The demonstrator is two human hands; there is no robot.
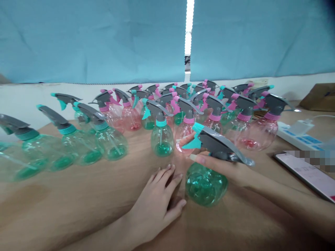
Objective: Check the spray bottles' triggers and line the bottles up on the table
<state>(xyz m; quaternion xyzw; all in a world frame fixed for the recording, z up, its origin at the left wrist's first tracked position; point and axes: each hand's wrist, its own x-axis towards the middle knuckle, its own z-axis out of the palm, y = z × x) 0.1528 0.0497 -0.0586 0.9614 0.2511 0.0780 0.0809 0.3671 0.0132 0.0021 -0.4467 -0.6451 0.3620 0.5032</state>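
A green spray bottle (206, 186) with a grey and turquoise trigger head is held near the middle of the view. My right hand (222, 165) is closed around its neck, just under the head, with the thumb and fingertips showing on the left. The bottle tilts a little, and I cannot tell whether its base touches the table. My left hand (155, 200) rests palm down beside it, fingers stretched out, holding nothing. Just beyond stand another green spray bottle (162, 139) and a pink spray bottle (183, 130), partly hidden by my right hand.
Several green bottles (111, 143) line the left, and several pink bottles (256, 134) stand at the right, with more crowded behind. A phone (306, 174) and a white power strip (298, 136) lie on the right of the wooden table (110, 195). A brown package (319, 97) sits farther back.
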